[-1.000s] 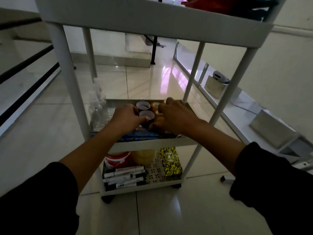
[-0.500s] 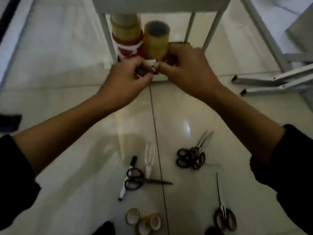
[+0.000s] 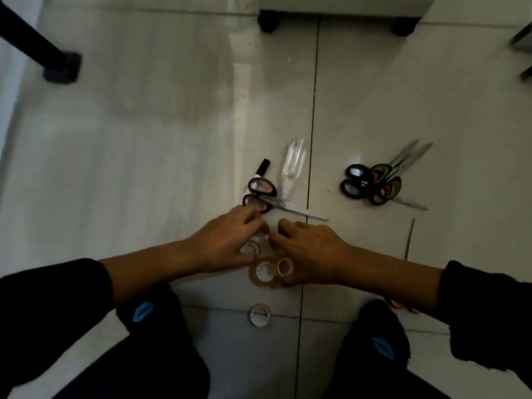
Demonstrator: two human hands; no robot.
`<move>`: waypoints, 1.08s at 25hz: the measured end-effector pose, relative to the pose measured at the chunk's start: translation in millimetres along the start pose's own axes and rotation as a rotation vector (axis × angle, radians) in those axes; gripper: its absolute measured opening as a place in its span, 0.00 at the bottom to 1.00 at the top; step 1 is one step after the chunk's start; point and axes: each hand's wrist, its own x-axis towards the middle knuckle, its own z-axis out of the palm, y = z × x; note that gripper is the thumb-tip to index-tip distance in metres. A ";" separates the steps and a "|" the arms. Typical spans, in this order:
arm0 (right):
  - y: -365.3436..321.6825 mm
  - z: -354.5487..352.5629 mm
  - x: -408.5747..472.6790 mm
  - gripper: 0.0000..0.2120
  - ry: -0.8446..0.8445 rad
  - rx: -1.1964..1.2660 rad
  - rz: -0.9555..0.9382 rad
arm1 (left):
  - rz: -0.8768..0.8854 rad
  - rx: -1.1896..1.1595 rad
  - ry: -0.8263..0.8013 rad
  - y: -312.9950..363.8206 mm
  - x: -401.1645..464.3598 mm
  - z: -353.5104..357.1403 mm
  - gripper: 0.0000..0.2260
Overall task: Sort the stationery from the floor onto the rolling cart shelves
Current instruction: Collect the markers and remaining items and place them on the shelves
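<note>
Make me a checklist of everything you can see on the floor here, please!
Surface: pale tiled floor, glossy, dark grout lines.
Job's things: three tape rolls between the hands, one more tape roll nearer the knees; pink-handled scissors lying over a marker; clear bottle; pile of scissors; cart at the top edge.
Clutter: nothing seen.
Hands: left hand fingers curled over a tape roll; right hand touching the tape rolls.
Cables: nothing seen.
Surroundings: dark furniture leg top left.
</note>
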 end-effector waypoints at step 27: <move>-0.5 14.4 13.5 0.28 0.131 -0.101 -0.275 | 0.691 0.340 0.003 4.7 -29.5 61.2 0.16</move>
